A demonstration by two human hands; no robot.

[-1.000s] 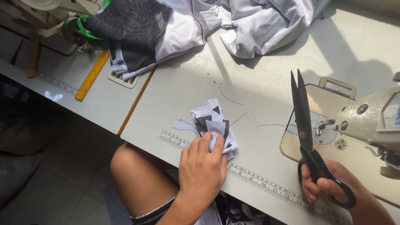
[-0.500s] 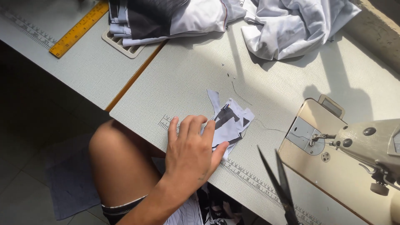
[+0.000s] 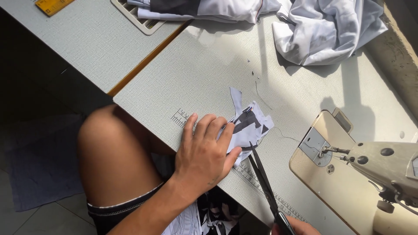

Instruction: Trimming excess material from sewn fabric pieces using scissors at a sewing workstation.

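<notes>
The fabric scraps (image 3: 249, 124) lay near the counter (image 3: 209, 74) edge under the flat, spread left hand (image 3: 204, 156), and the scissors (image 3: 263, 185), upright a second before, had come down with blades almost closed at the pile, gripped by the right hand (image 3: 296, 226).

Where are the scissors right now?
In the head view, the scissors sit low and right of centre, held by the right hand, tips touching the fabric scraps beside the left hand.
</notes>
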